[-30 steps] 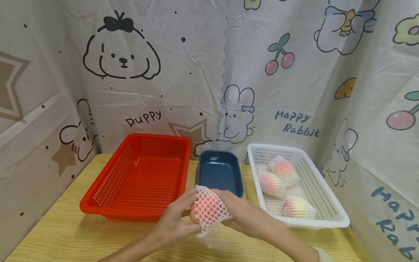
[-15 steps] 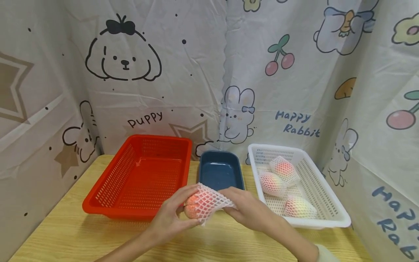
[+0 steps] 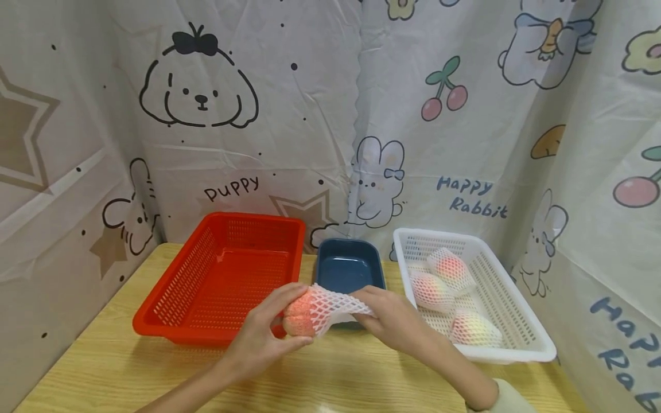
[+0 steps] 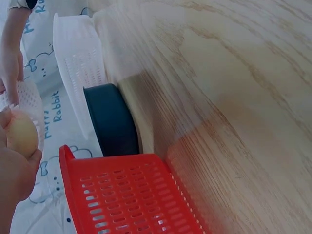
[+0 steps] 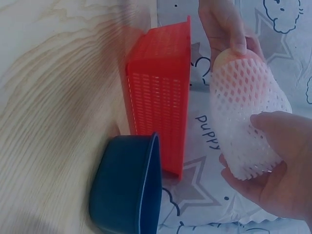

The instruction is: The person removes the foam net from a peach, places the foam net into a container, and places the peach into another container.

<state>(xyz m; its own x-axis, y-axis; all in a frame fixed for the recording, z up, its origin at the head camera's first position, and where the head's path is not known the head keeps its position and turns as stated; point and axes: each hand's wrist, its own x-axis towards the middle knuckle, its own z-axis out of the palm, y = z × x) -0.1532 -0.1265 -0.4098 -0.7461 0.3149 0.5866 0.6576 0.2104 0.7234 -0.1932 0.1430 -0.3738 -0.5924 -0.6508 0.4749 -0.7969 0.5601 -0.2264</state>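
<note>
My left hand [image 3: 258, 332] grips the bare pink end of a peach [image 3: 298, 314], fingers behind it and thumb below. A white foam net sleeve [image 3: 329, 304] covers the peach's other side and stretches out to the right. Its loose end is pinched by my right hand [image 3: 391, 318]. In the right wrist view the net [image 5: 241, 100] hangs long and baggy, with the peach only in its upper part. The left wrist view catches the peach's smooth yellowish side [image 4: 22, 134]. Both hands are raised above the table, in front of a blue dish [image 3: 348, 269].
A red basket [image 3: 219, 335] stands on the left of the wooden table [image 3: 330, 384]. On the right, a white basket [image 3: 527, 321] holds 3 peaches [image 3: 432, 291] in foam nets. A patterned cloth [image 3: 320, 86] hangs behind and along both sides.
The peach has turned and shifted left with my left hand. More of its pink surface shows, and the net's loose end is now drawn out rightward in my right hand.
</note>
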